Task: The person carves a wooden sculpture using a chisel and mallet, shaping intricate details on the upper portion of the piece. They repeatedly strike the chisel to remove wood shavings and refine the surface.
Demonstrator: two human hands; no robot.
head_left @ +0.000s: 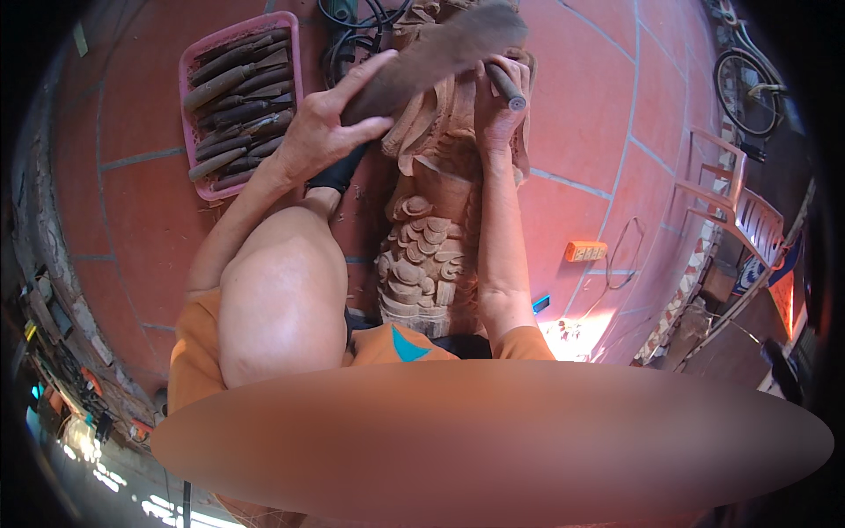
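Note:
A carved wooden sculpture (425, 255), with scroll-like curls and layered folds, lies lengthwise in front of me. My left hand (324, 123) grips the near end of a flat, dark brown wooden mallet (440, 57), thumb and forefinger spread along its sides. The mallet slants up to the right, above the far part of the carving, and covers some of it. My right hand (500, 119) is closed round a chisel (505, 85) against the carving's right side. Its round handle end points toward me; the blade is hidden.
Left of the carving, a pink plastic basket (188, 132) holds several chisels. Dark cables (352, 31) lie beyond my foot. On the red tiled floor (581, 132) at right are an orange power strip (585, 252) and a small blue object (540, 304). Farther right stand a plastic chair (739, 207) and a bicycle (746, 92).

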